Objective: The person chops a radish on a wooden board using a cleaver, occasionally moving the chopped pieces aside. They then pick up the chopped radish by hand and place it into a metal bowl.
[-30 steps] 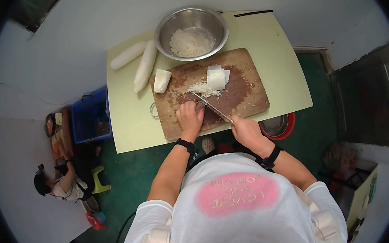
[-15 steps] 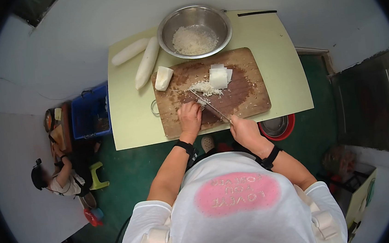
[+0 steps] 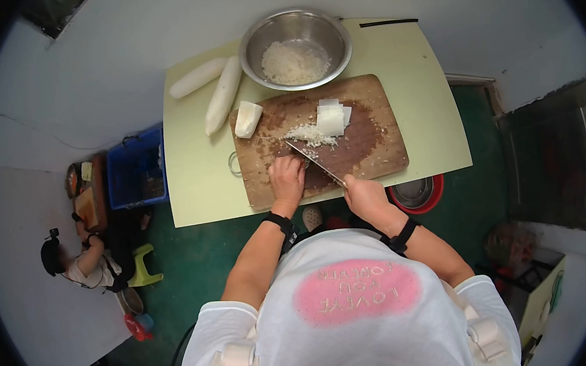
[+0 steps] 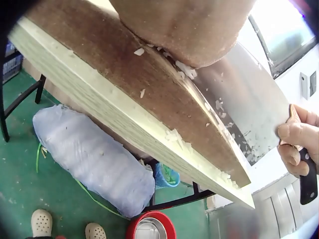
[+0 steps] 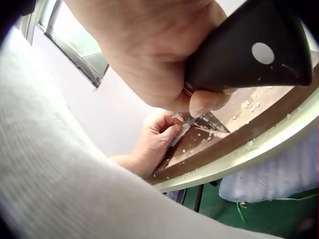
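Note:
In the head view, the right hand [image 3: 367, 199] grips a cleaver, its blade [image 3: 316, 162] slanting over the wooden board [image 3: 371, 155]. The black handle [image 5: 244, 52] fills the palm in the right wrist view. Beside the blade, the left hand [image 3: 286, 181] rests on the board's near part, and its curled fingers hold white pieces [image 5: 182, 133] against the wood. Bits cling to the broad blade [image 4: 244, 97] in the left wrist view. Beyond the knife lie a chopped white heap [image 3: 311, 135], overlapping thin slices [image 3: 330, 120] and a cut white chunk [image 3: 248, 119].
A metal bowl [image 3: 335, 40] with white bits stands behind the board. Two long white radishes [image 3: 223, 97] lie left of it on the pale table [image 3: 198, 170]. A red basin [image 3: 436, 194] is below the right edge; a seated person [image 3: 91, 265] is far left.
The blade and right hand have shifted slightly left, close to the left hand's fingers. The left hand stays at nearly the same place on the board. The seated person's arms have moved.

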A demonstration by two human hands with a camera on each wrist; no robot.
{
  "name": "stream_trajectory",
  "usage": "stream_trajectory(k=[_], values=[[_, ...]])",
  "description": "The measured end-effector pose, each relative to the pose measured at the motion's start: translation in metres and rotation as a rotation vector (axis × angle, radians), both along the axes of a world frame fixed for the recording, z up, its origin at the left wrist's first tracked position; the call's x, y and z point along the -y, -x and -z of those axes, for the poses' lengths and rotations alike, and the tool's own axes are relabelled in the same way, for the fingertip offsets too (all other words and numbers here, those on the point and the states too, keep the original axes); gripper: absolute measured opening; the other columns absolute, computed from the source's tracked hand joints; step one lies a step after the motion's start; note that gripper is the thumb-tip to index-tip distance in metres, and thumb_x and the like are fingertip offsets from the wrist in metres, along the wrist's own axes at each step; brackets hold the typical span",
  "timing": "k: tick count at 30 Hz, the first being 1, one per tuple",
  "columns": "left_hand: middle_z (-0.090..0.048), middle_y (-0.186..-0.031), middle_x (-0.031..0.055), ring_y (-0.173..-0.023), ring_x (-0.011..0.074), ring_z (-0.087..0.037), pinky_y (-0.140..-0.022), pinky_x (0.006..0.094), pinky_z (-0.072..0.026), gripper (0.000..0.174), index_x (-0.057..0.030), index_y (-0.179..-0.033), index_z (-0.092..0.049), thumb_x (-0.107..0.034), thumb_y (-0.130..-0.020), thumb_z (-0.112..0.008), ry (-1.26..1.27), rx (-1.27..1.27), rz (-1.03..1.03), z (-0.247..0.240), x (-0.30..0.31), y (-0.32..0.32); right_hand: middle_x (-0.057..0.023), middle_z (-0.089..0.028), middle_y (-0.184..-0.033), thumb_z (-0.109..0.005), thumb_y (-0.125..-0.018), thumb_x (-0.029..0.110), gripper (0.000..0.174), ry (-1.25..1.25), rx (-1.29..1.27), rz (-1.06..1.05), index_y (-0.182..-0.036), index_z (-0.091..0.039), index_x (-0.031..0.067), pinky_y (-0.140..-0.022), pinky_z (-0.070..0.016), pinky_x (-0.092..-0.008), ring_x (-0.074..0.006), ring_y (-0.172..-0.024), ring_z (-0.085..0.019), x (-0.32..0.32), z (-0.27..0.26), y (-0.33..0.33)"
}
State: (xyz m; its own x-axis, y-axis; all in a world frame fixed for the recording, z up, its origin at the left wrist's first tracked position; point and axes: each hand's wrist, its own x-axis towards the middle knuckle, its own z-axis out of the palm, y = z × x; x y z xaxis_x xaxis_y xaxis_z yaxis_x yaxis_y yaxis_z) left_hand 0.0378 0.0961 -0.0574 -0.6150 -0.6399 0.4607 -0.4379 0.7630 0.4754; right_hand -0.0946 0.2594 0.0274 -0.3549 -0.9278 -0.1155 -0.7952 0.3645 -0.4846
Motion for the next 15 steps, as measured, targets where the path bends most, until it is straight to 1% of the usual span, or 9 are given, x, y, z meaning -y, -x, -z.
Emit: stream_trajectory(k=[2, 3, 5, 8, 12, 15], values=[[-0.061, -0.091, 0.0059, -0.091, 0.0267, -0.055, -0.078, 0.0395, -0.0395, 0.014, -0.0089, -0.086, -0.062, -0.008, -0.074, -0.067, -0.021, 0.027, 0.009, -0.0033, 0.0025, -0.0001, -0.0199, -0.06, -0.062, -0.056, -0.081, 0.008, 0.006, -0.001, -0.042, -0.02, -0.082, -0.053, 0.0035, -0.055, -0.0466, -0.0499, -0.0395, -0.061, -0.061, 0.0041, 0.0011, 0.0016], [-0.061, -0.091, 0.0059, -0.091, 0.0267, -0.055, -0.078, 0.0395, -0.0395, 0.014, -0.0089, -0.086, -0.062, -0.008, -0.074, -0.067, -0.025, 0.032, 0.011, -0.0015, 0.002, -0.0028, -0.0199, -0.06, -0.062, -0.056, -0.081, 0.008, 0.006, -0.005, -0.037, -0.019, -0.082, -0.053, 0.0035, -0.055, -0.0466, -0.0499, -0.0395, -0.061, -0.061, 0.0033, 0.0013, -0.0012], [-0.061, -0.092, 0.0066, -0.091, 0.027, -0.055, -0.078, 0.0397, -0.0393, 0.014, -0.0087, -0.087, -0.061, -0.009, -0.074, -0.067, -0.014, 0.001, 0.006, 0.0018, 0.0026, -0.0003, -0.0197, -0.06, -0.062, -0.056, -0.081, 0.009, 0.007, 0.042, -0.031, -0.027, -0.081, -0.052, 0.0035, -0.055, -0.0466, -0.0498, -0.0398, -0.061, -0.061, 0.0025, -0.0014, -0.0003], [-0.061, -0.092, 0.007, -0.091, 0.0273, -0.055, -0.078, 0.0398, -0.0391, 0.014, -0.0086, -0.087, -0.061, -0.009, -0.074, -0.067, -0.033, 0.044, -0.001, -0.001, 0.0028, -0.0007, -0.0196, -0.06, -0.065, -0.058, -0.082, 0.012, 0.011, -0.039, -0.036, -0.028, -0.085, -0.052, 0.0042, -0.057, -0.0462, -0.0501, -0.0403, -0.065, -0.061, 0.0047, 0.0023, 0.0033], [-0.061, -0.093, 0.0073, -0.092, 0.0274, -0.055, -0.078, 0.0398, -0.0391, 0.014, -0.0086, -0.087, -0.06, -0.009, -0.074, -0.067, -0.039, 0.003, -0.012, 0.0024, 0.0004, -0.0008, -0.0199, -0.06, -0.065, -0.058, -0.082, 0.013, 0.011, -0.017, -0.011, -0.001, -0.085, -0.052, 0.0039, -0.058, -0.046, -0.0506, -0.0407, -0.065, -0.061, 0.0007, 0.0003, 0.0012], [-0.061, -0.094, 0.0073, -0.092, 0.0277, -0.056, -0.078, 0.0396, -0.0391, 0.014, -0.0082, -0.087, -0.06, -0.009, -0.075, -0.067, -0.042, 0.056, -0.004, -0.0016, 0.0046, -0.0016, -0.02, -0.06, -0.065, -0.057, -0.083, 0.013, 0.011, -0.013, -0.022, -0.013, -0.084, -0.051, 0.0037, -0.058, -0.0458, -0.0512, -0.0411, -0.064, -0.06, 0.0034, 0.0023, 0.0034]])
